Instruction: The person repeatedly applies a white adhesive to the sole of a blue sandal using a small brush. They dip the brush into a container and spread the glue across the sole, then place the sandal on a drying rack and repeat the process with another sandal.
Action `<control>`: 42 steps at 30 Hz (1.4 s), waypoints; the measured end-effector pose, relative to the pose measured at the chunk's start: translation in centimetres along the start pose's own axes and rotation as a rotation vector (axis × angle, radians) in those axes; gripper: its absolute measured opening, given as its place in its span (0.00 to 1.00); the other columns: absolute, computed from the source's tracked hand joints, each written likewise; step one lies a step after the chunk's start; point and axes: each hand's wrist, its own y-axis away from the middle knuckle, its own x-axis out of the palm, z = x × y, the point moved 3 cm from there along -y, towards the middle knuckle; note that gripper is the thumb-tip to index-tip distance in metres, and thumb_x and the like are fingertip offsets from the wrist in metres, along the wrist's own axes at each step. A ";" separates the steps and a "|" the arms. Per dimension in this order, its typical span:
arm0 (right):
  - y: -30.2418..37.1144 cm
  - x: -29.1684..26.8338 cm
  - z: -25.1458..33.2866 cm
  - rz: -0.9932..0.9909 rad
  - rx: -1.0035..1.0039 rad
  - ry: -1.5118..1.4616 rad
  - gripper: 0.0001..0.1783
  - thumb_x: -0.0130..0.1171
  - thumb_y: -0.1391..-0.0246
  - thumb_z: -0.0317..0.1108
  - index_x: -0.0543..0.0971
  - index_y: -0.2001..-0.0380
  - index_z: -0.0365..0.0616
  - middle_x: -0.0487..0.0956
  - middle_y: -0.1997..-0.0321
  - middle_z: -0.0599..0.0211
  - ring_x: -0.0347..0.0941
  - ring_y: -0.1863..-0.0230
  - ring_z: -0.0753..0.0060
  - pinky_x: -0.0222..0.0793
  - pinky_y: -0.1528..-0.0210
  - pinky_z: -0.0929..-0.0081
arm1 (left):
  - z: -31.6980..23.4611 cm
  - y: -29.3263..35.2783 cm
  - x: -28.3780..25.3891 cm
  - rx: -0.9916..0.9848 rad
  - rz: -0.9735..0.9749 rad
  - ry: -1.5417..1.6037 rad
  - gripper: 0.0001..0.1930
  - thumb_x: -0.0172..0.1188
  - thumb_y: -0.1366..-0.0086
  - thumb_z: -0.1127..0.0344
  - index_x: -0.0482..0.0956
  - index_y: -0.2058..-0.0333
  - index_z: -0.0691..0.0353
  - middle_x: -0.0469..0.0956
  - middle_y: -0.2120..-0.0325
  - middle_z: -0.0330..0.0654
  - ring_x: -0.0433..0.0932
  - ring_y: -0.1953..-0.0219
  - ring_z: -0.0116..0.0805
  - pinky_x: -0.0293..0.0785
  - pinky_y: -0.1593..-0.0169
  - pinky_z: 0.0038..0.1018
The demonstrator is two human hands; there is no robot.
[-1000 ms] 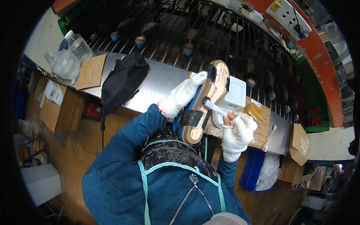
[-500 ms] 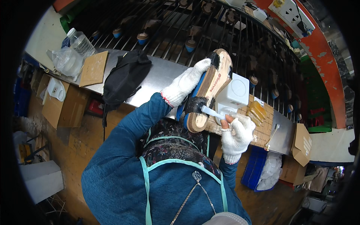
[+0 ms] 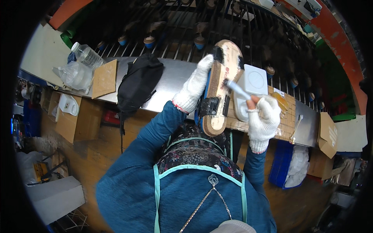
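My left hand (image 3: 196, 87), in a white knit glove, grips the side of an upturned sandal (image 3: 217, 87) on a blue last. The sandal's cork-edged sole faces up, pale in the middle, with black strap ends folded over its edges. Between the bare thumb and fingertip of my right hand (image 3: 264, 118), also gloved, is a pale-handled brush (image 3: 239, 91). Its dark tip is at the middle of the sole; blur hides whether it touches. Just right of the sandal stands a white plastic container (image 3: 254, 79) with a rounded top.
Beyond the metal bench is a rack of rods (image 3: 175, 46) carrying more shoes. A black bag (image 3: 140, 81), a cardboard piece (image 3: 104, 79) and a clear bottle (image 3: 86, 54) lie left. Right are a yellowish block (image 3: 280, 101), a small white-ended stick (image 3: 297, 126) and a blue crate (image 3: 280, 163).
The brush has moved from the black strap near the sole's close end up to its middle. The sandal has turned slightly more upright. The whole view has shifted a little.
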 end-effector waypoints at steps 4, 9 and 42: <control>3.3 0.3 1.7 0.214 0.054 -0.145 0.09 0.74 0.56 0.32 0.85 0.70 0.43 0.79 0.70 0.64 0.72 0.65 0.64 0.63 0.58 0.70 | -0.7 0.6 -2.4 0.144 -0.101 0.092 0.42 0.49 0.34 0.28 0.70 0.38 0.62 0.79 0.49 0.46 0.80 0.50 0.31 0.76 0.45 0.27; 4.6 0.0 2.7 0.256 0.104 -0.197 0.09 0.73 0.56 0.33 0.85 0.70 0.43 0.79 0.70 0.66 0.73 0.65 0.64 0.62 0.59 0.69 | -1.1 1.4 -4.7 0.317 -0.267 -0.039 0.36 0.45 0.27 0.35 0.71 0.39 0.63 0.79 0.48 0.43 0.78 0.49 0.28 0.72 0.43 0.26; 2.6 -0.9 4.5 0.144 -0.345 -0.130 0.16 0.78 0.65 0.28 0.86 0.68 0.48 0.84 0.69 0.65 0.78 0.66 0.62 0.68 0.60 0.66 | 1.3 -1.5 -0.6 -0.085 -0.070 0.128 0.34 0.53 0.33 0.32 0.75 0.44 0.56 0.80 0.53 0.41 0.79 0.54 0.26 0.77 0.49 0.25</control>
